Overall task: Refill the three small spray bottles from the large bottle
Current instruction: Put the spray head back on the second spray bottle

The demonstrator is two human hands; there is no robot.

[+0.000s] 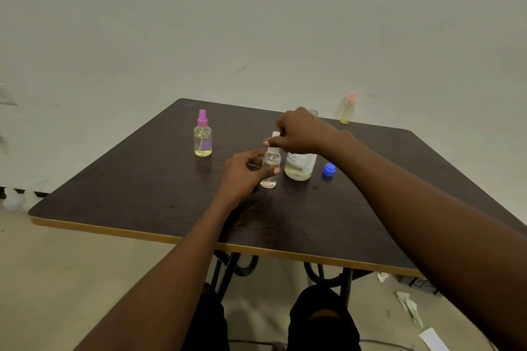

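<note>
A small clear spray bottle with a white spray top stands near the middle of the dark table. My left hand grips its body while my right hand pinches the white top from above. Just right of it stands the large bottle, uncapped, holding pale yellow liquid in its lower part; my right hand hides its neck. Its blue cap lies to the right. A pink-topped spray bottle with yellowish liquid stands at the left. An orange-topped spray bottle stands at the table's far edge.
The table's near edge has a yellow band. Under it are dark metal legs and my knees. Paper scraps and a small box lie on the floor at the right. A plain wall is behind the table.
</note>
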